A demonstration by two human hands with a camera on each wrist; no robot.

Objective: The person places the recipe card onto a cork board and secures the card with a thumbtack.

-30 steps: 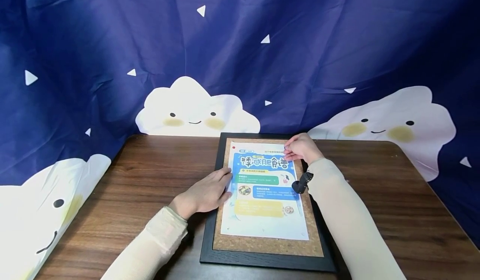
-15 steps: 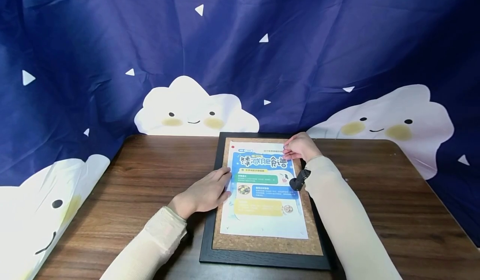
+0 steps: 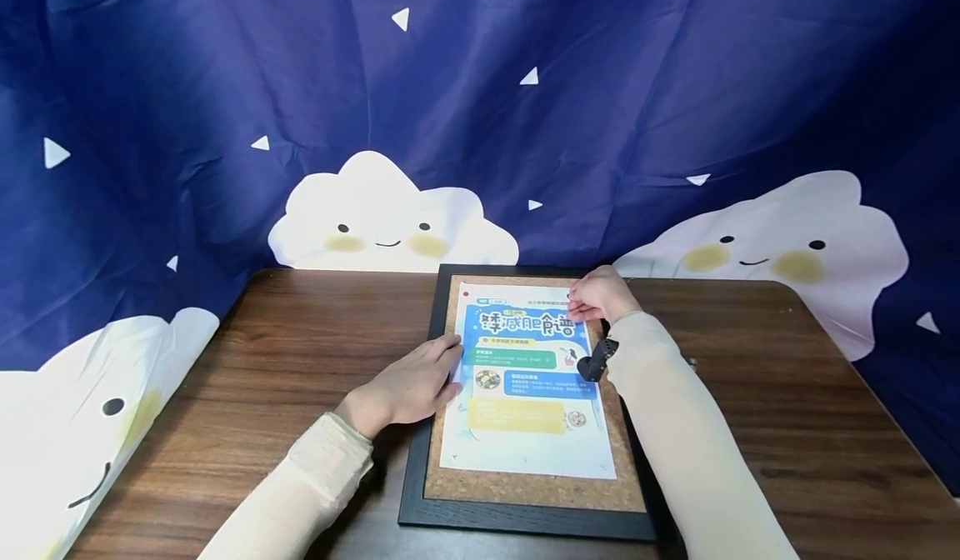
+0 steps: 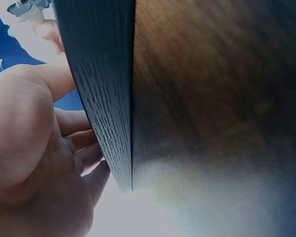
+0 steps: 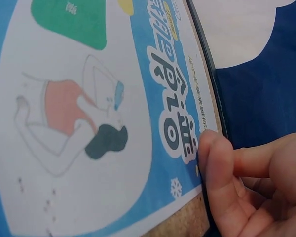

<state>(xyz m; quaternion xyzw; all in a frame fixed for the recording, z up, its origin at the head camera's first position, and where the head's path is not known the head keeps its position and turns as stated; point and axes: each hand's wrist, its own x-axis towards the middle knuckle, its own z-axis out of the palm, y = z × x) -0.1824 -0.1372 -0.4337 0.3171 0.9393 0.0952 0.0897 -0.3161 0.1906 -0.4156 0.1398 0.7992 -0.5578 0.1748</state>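
A printed poster (image 3: 525,447) lies on a cork board (image 3: 517,487) with a black frame (image 3: 525,517). A small red push pin (image 3: 466,294) sits in its upper left corner. My left hand (image 3: 408,385) rests on the board's left side, fingers extended over the frame onto the poster's edge; the left wrist view shows this hand (image 4: 34,143) along the frame's side. At the upper right corner, my right hand (image 3: 606,295) pinches what looks like a small dark push pin, mostly hidden by the fingertips. The right wrist view shows its fingers (image 5: 219,163) bent against the corner.
The board lies on a dark brown wooden table (image 3: 315,318). Behind the table hangs a blue curtain (image 3: 450,110) with cloud faces. A black strap piece (image 3: 597,360) hangs from my right wrist over the poster's right edge.
Almost nothing differs. The whole head view shifts very slightly, and both hands keep their places on the board.
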